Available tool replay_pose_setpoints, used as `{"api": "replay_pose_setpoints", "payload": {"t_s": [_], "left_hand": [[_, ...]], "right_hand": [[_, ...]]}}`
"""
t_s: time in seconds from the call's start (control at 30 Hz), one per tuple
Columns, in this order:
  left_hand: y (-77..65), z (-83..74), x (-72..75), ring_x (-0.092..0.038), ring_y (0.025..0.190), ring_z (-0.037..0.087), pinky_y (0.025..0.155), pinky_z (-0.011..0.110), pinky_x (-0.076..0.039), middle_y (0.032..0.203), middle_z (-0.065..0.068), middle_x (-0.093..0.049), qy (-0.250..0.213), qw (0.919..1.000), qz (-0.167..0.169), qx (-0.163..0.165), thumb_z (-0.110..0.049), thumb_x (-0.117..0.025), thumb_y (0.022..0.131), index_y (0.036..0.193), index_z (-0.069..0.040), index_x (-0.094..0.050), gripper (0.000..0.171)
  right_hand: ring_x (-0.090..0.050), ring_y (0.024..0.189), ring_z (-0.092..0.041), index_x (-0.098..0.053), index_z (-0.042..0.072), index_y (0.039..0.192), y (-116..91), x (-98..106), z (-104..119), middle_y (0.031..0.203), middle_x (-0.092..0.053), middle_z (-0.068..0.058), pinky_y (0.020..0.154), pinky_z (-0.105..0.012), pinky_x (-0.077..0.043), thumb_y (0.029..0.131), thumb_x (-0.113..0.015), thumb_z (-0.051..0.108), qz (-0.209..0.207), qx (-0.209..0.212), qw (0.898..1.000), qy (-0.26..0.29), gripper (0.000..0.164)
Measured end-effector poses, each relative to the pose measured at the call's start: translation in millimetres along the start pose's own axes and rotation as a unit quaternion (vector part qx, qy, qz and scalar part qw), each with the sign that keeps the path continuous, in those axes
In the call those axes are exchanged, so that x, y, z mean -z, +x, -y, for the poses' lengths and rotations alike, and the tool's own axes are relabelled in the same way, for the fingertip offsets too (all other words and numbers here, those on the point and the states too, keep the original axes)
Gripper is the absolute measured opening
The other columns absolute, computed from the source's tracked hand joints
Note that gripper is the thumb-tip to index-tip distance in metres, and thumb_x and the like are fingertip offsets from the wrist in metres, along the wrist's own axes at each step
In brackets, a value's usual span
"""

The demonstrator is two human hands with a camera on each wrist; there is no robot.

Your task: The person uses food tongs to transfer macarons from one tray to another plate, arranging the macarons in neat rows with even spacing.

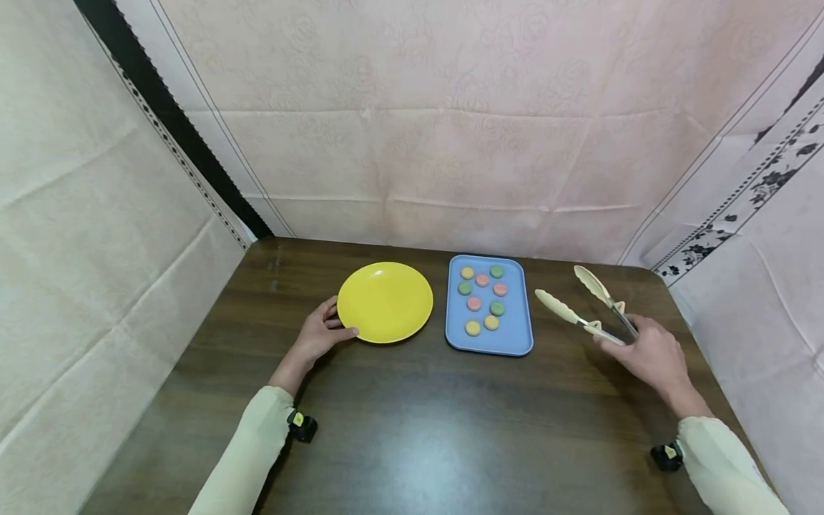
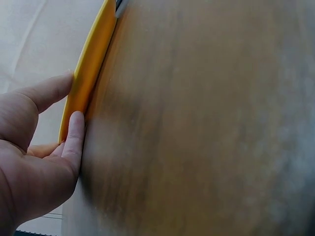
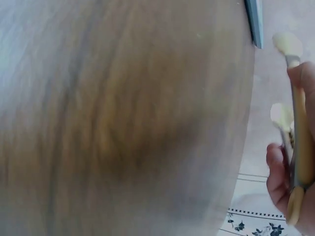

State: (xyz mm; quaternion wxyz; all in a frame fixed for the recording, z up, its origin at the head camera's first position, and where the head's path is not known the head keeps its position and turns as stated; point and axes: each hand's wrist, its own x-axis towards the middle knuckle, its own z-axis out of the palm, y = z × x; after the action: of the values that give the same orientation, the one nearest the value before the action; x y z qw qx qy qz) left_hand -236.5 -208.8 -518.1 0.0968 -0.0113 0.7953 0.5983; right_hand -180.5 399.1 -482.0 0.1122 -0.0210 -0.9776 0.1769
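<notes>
A round yellow plate (image 1: 385, 302) lies on the table, left of a blue tray (image 1: 489, 346). My left hand (image 1: 320, 332) pinches the plate's left rim, thumb at the edge and fingers beside and below it. In the left wrist view the plate (image 2: 91, 64) appears edge-on between thumb and fingers. Several small round macaron-like pieces in yellow, green and pink, one a pink piece (image 1: 473, 304), are spread over the tray. My right hand (image 1: 653, 354) grips tongs (image 1: 595, 327) with cream tips, their arms spread apart above the table, right of the tray. Nothing is between the tips.
The dark wooden table (image 1: 412, 422) has its far edge just behind the plate and tray. Pale patterned cloth (image 1: 450, 143) hangs behind it, with more cloth at both sides. A black strip (image 1: 187, 136) shows at the back left.
</notes>
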Motion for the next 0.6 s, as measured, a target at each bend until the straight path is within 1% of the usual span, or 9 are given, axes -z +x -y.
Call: {"api": "replay_pose_setpoints", "payload": {"t_s": [0.1, 0.23, 0.27, 0.37, 0.47, 0.53, 0.6], "left_hand": [[0.5, 1.1, 0.9, -0.052, 0.132, 0.036, 0.095, 0.035, -0.053, 0.156, 0.017, -0.042, 0.002, 1.0000, 0.001, -0.002, -0.011, -0.082, 0.088, 0.163, -0.008, -0.023, 0.095], [1.4, 1.8, 2.9, -0.051, 0.132, 0.036, 0.096, 0.034, -0.053, 0.157, 0.017, -0.041, 0.002, 1.0000, 0.000, 0.001, -0.012, -0.082, 0.088, 0.163, -0.009, -0.022, 0.096], [1.5, 1.4, 3.2, -0.051, 0.133, 0.036, 0.096, 0.034, -0.052, 0.157, 0.018, -0.040, 0.001, 1.0000, 0.001, 0.003, -0.011, -0.081, 0.089, 0.163, -0.009, -0.021, 0.096], [0.2, -3.0, 3.3, -0.050, 0.134, 0.038, 0.096, 0.035, -0.052, 0.158, 0.020, -0.039, -0.001, 0.9999, 0.006, 0.010, -0.009, -0.080, 0.089, 0.163, -0.007, -0.020, 0.095], [-4.7, -12.8, 2.6, -0.049, 0.134, 0.039, 0.096, 0.035, -0.053, 0.158, 0.021, -0.039, -0.001, 0.9998, 0.010, 0.017, -0.005, -0.078, 0.089, 0.162, -0.004, -0.021, 0.093], [-9.3, -20.3, 1.9, -0.050, 0.134, 0.039, 0.096, 0.035, -0.053, 0.157, 0.022, -0.039, 0.001, 0.9997, 0.011, 0.020, -0.003, -0.077, 0.089, 0.162, -0.003, -0.021, 0.092], [-13.6, -26.7, 1.0, -0.050, 0.133, 0.039, 0.095, 0.033, -0.053, 0.157, 0.022, -0.040, 0.001, 0.9997, 0.013, 0.020, -0.003, -0.077, 0.090, 0.162, -0.002, -0.022, 0.090]], "right_hand": [[-0.063, 0.083, -0.047, -0.060, -0.010, 0.124, -0.5, 6.4, -0.1, 0.101, -0.066, -0.030, 0.069, -0.063, -0.046, 0.078, -0.085, 0.049, -0.030, 0.053, 0.998, 0.005, 0.079], [-0.064, 0.090, -0.053, -0.062, -0.012, 0.124, 0.2, 13.6, 4.2, 0.112, -0.065, -0.034, 0.073, -0.066, -0.046, 0.074, -0.089, 0.042, -0.051, 0.104, 0.993, 0.011, 0.078], [-0.064, 0.090, -0.052, -0.063, -0.012, 0.124, 0.3, 15.3, 5.8, 0.113, -0.065, -0.034, 0.073, -0.066, -0.046, 0.073, -0.089, 0.040, -0.053, 0.114, 0.992, 0.012, 0.077], [-0.066, 0.089, -0.048, -0.065, -0.010, 0.124, 0.7, 20.0, 11.5, 0.112, -0.067, -0.031, 0.073, -0.063, -0.047, 0.073, -0.091, 0.038, -0.051, 0.136, 0.989, 0.017, 0.075], [-0.067, 0.090, -0.043, -0.068, -0.006, 0.123, 0.6, 24.6, 18.8, 0.111, -0.070, -0.028, 0.073, -0.061, -0.048, 0.072, -0.091, 0.038, -0.042, 0.148, 0.988, 0.024, 0.071], [-0.067, 0.094, -0.042, -0.068, -0.005, 0.123, 0.3, 27.3, 24.5, 0.112, -0.071, -0.027, 0.075, -0.061, -0.049, 0.073, -0.091, 0.039, -0.034, 0.153, 0.987, 0.027, 0.070], [-0.068, 0.093, -0.040, -0.069, -0.004, 0.123, 0.2, 28.8, 29.5, 0.110, -0.072, -0.025, 0.075, -0.060, -0.050, 0.074, -0.091, 0.040, -0.029, 0.159, 0.986, 0.027, 0.070]]}}
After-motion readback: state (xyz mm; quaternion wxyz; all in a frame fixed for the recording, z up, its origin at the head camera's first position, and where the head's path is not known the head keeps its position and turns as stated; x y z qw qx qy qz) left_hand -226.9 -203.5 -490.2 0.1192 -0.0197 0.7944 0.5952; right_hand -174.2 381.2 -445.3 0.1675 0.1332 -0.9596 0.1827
